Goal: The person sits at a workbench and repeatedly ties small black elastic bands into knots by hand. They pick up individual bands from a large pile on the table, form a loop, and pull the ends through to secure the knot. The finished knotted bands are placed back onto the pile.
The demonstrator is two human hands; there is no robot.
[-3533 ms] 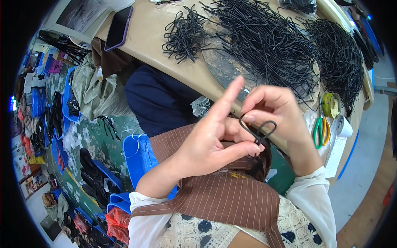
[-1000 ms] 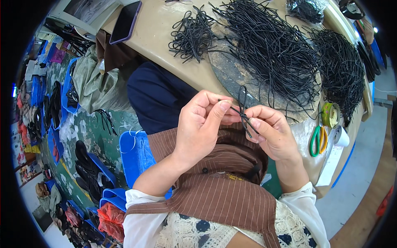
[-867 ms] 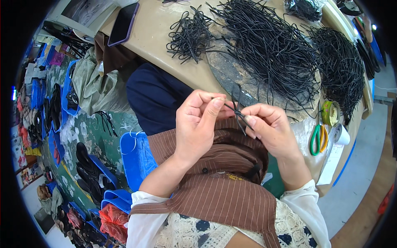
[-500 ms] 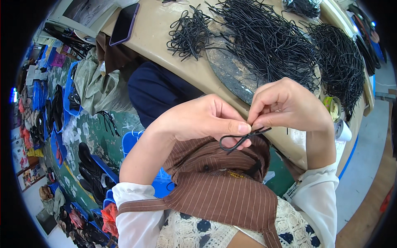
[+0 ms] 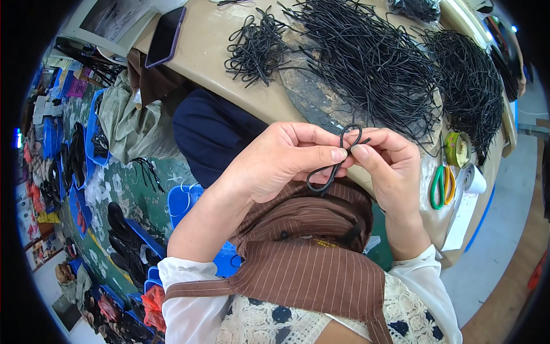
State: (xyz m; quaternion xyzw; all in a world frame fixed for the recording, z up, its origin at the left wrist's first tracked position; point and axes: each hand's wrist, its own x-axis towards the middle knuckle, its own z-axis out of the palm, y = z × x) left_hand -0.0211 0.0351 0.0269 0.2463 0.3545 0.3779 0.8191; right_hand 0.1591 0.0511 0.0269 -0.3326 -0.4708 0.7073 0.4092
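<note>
A thin black cord (image 5: pixel 318 179) is bent into two loops, one below my left thumb and a smaller one rising above the fingertips. My left hand (image 5: pixel 289 157) pinches the cord where it crosses, thumb against index finger. From the other side my right hand (image 5: pixel 389 160) grips the same cord between thumb and fingers, and a short end sticks out over its thumb. Both hands meet above my lap, in front of the table edge. Beyond them, a heap of loose black cords (image 5: pixel 366 63) covers much of a worn round board (image 5: pixel 298 86).
A smaller bundle of looped cords (image 5: pixel 255 50) lies left of the heap, another pile of cords (image 5: pixel 467 86) to its right. Scissors (image 5: pixel 437 188) with green and orange handles, a round tin (image 5: pixel 458 149) and a white roll (image 5: pixel 474 179) sit at right. A phone (image 5: pixel 165 37) rests at the table's left.
My right hand has come lower and turned, its thumb now on the cord. A second, upper loop shows above the fingertips. The scissors have come into view behind the right wrist.
</note>
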